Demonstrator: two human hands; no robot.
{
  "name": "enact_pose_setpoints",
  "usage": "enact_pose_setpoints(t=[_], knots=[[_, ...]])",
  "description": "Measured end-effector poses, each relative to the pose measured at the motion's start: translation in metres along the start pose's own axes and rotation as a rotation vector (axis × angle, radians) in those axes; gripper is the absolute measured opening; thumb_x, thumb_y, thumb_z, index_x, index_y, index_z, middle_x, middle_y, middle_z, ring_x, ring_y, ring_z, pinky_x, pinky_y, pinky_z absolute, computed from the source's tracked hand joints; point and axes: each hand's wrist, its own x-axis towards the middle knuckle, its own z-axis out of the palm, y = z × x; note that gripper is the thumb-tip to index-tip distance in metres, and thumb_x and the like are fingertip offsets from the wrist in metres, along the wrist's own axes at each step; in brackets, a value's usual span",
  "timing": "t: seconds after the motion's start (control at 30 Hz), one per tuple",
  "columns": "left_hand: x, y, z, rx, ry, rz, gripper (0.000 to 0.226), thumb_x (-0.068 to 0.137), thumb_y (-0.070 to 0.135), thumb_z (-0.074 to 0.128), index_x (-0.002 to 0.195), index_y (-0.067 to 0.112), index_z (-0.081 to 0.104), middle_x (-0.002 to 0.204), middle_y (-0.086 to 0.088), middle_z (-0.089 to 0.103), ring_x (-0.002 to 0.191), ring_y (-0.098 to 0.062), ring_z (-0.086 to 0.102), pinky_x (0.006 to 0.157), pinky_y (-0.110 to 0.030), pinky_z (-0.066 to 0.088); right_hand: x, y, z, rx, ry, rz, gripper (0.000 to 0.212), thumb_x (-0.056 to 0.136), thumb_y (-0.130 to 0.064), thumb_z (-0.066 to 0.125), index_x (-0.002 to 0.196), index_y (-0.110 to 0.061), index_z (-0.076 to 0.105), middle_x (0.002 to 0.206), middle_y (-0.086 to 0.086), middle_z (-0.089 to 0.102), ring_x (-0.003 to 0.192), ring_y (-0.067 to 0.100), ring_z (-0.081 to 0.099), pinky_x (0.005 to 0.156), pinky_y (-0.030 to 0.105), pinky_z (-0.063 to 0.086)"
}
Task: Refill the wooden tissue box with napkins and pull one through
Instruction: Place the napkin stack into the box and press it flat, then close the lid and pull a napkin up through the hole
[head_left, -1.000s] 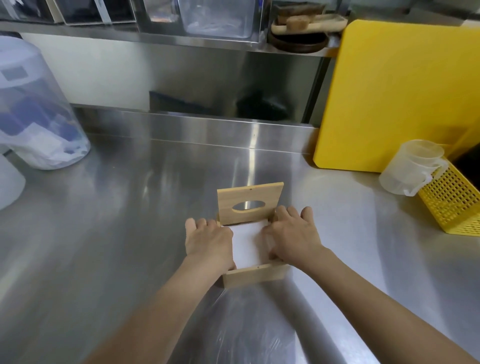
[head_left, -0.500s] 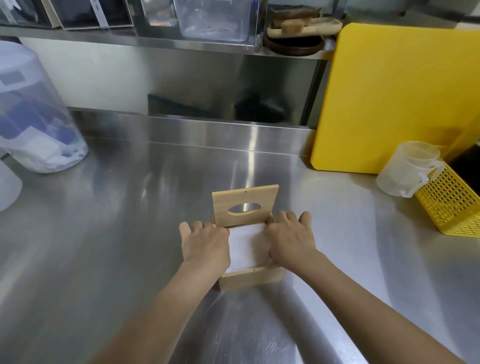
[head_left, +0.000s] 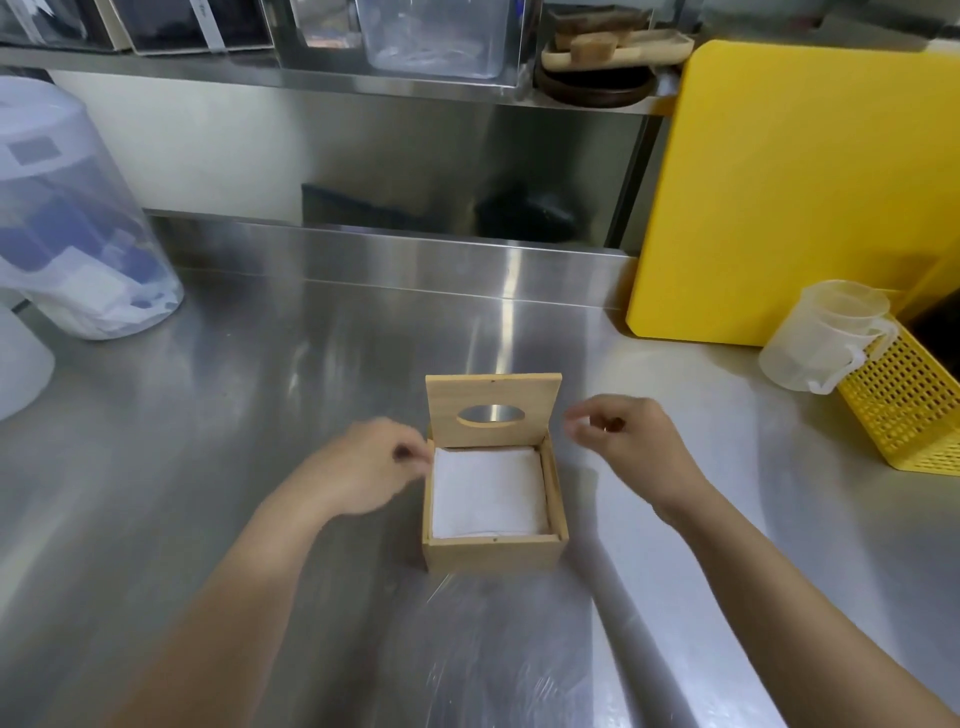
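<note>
The wooden tissue box (head_left: 491, 553) stands on the steel counter at centre. Its hinged lid (head_left: 493, 395), with an oval slot, is upright at the back. A flat stack of white napkins (head_left: 488, 491) fills the box. My left hand (head_left: 363, 467) hovers just left of the box, its fingers curled loosely and close to the box's left rim, with nothing in it. On the other side my right hand (head_left: 623, 441) is raised, apart from the box, fingers curled and empty.
Clear plastic wrap (head_left: 498, 654) lies on the counter in front of the box. A yellow cutting board (head_left: 810, 197) leans at the back right, with a plastic measuring jug (head_left: 826, 338) and a yellow perforated basket (head_left: 909, 395). A translucent container (head_left: 67, 218) stands at far left.
Both hands were pressing the napkins down inside the box. They have lifted off and moved outward to either side, so the whole stack now shows.
</note>
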Motion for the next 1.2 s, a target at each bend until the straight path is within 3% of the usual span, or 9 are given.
enact_pose_setpoints(t=[0.1, 0.3, 0.43, 0.53, 0.63, 0.87, 1.0, 1.1, 1.2], knots=[[0.005, -0.004, -0.005, -0.600, 0.314, -0.197, 0.013, 0.090, 0.027, 0.053, 0.081, 0.021, 0.062, 0.097, -0.010, 0.065, 0.085, -0.024, 0.062, 0.079, -0.040, 0.049, 0.003, -0.005, -0.002, 0.414, -0.011, 0.249, 0.024, 0.088, -0.040, 0.059, 0.097, -0.021, 0.068, 0.098, 0.010, 0.063, 0.094, 0.027, 0.056, 0.077, 0.029, 0.043], [0.015, 0.000, 0.002, -1.048, -0.255, -0.550, 0.116, 0.058, 0.080, 0.046, 0.144, 0.008, 0.018, 0.151, -0.025, 0.021, 0.136, -0.045, 0.024, 0.101, -0.067, 0.025, 0.017, 0.002, 0.006, 0.605, -0.354, 0.716, 0.091, 0.072, -0.071, 0.054, 0.142, -0.017, 0.032, 0.149, 0.021, 0.031, 0.136, 0.040, 0.031, 0.102, 0.063, 0.030], [0.017, -0.005, 0.008, -1.139, -0.448, -0.476, 0.103, 0.060, 0.067, 0.054, 0.137, 0.001, 0.034, 0.124, -0.023, 0.055, 0.110, -0.039, 0.054, 0.080, -0.058, 0.044, 0.019, 0.007, 0.011, 0.639, -0.503, 0.707, 0.084, 0.072, -0.061, 0.060, 0.136, -0.009, 0.041, 0.136, 0.023, 0.046, 0.124, 0.038, 0.045, 0.103, 0.066, 0.031], [0.012, -0.014, 0.007, -1.107, -0.478, -0.397, 0.073, 0.058, 0.044, 0.067, 0.119, 0.007, 0.054, 0.096, -0.015, 0.066, 0.082, -0.031, 0.065, 0.078, -0.054, 0.047, 0.011, 0.012, 0.008, 0.637, -0.542, 0.598, 0.048, 0.074, -0.042, 0.065, 0.113, -0.014, 0.061, 0.116, 0.015, 0.057, 0.106, 0.029, 0.056, 0.085, 0.052, 0.049], [0.006, -0.017, 0.012, -1.083, -0.462, -0.335, 0.043, 0.060, 0.020, 0.074, 0.101, 0.011, 0.067, 0.102, -0.013, 0.067, 0.093, -0.030, 0.064, 0.081, -0.060, 0.049, 0.002, 0.023, 0.010, 0.625, -0.543, 0.483, 0.023, 0.085, -0.025, 0.058, 0.105, -0.018, 0.068, 0.107, 0.008, 0.065, 0.102, 0.021, 0.059, 0.076, 0.042, 0.051], [0.003, -0.017, 0.024, -1.010, -0.323, -0.343, 0.062, 0.070, -0.011, 0.067, 0.126, 0.008, 0.048, 0.115, -0.013, 0.064, 0.105, -0.029, 0.060, 0.071, -0.058, 0.055, -0.010, 0.039, 0.019, 0.619, -0.442, 0.354, 0.044, 0.082, -0.002, 0.065, 0.124, -0.015, 0.057, 0.118, 0.015, 0.067, 0.098, 0.021, 0.067, 0.075, 0.033, 0.056], [0.003, -0.017, 0.031, -0.893, -0.267, -0.317, 0.068, 0.074, -0.009, 0.066, 0.133, 0.011, 0.040, 0.124, -0.010, 0.059, 0.110, -0.028, 0.058, 0.072, -0.050, 0.056, -0.010, 0.037, 0.021, 0.545, -0.437, 0.303, 0.042, 0.083, 0.001, 0.064, 0.118, -0.020, 0.058, 0.107, 0.010, 0.071, 0.083, 0.015, 0.071, 0.065, 0.023, 0.058], [0.001, -0.015, 0.032, -0.798, -0.196, -0.288, 0.063, 0.074, -0.002, 0.069, 0.129, 0.014, 0.044, 0.121, -0.006, 0.061, 0.110, -0.023, 0.058, 0.083, -0.043, 0.053, -0.010, 0.037, 0.023, 0.416, -0.378, 0.279, 0.049, 0.080, -0.007, 0.070, 0.125, -0.017, 0.056, 0.119, 0.010, 0.064, 0.102, 0.022, 0.064, 0.088, 0.036, 0.054], [-0.001, -0.010, 0.035, -0.537, 0.129, -0.135, 0.057, 0.074, 0.014, 0.073, 0.125, 0.023, 0.049, 0.128, 0.001, 0.051, 0.116, -0.018, 0.050, 0.098, -0.035, 0.041, -0.012, 0.033, 0.026, 0.048, -0.120, 0.051, 0.041, 0.078, -0.020, 0.074, 0.118, -0.022, 0.064, 0.117, -0.002, 0.054, 0.109, 0.013, 0.050, 0.090, 0.025, 0.039]])
